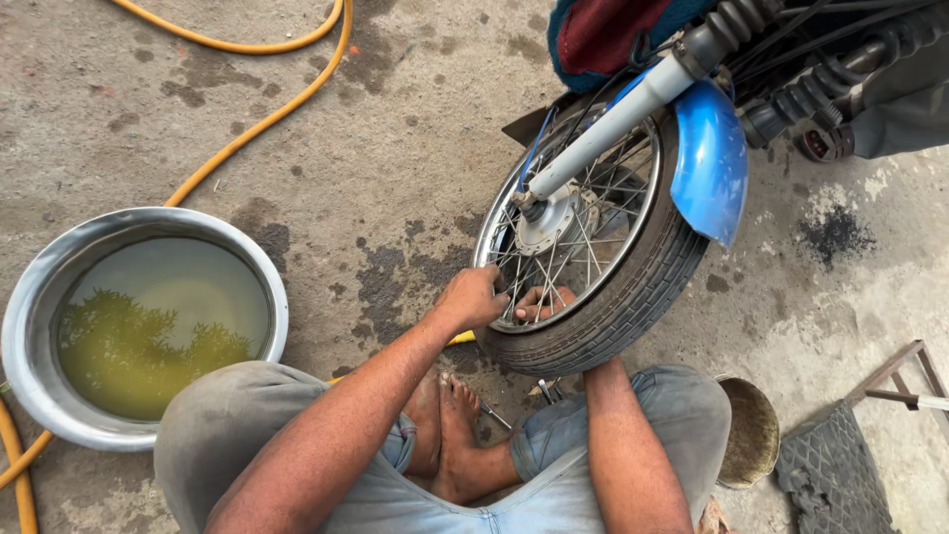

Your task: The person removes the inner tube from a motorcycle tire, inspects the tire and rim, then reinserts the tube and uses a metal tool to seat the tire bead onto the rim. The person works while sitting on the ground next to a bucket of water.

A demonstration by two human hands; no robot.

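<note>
Both hands gripped the motorcycle's front wheel point(593, 247) at its lowest stretch: left hand point(474, 297) curled over the rim, right hand point(539, 302) reaching behind the tyre, fingers showing through the spokes. That tyre sat seated, the wheel mounted in its fork. Left of the wheel stood a steel basin point(30, 326) of water, with a yellow hose point(257, 124) beyond.

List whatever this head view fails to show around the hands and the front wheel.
- Right hand: only fingertips show through the spokes; the tyre hides the rest.
- Left hand: its fingers curl out of sight at the wheel rim.
- Tools on the ground: mostly hidden under the tyre and the person's legs.
- Motorcycle: cut off by the top edge.
- Small bucket: partly hidden by the knee.
</note>
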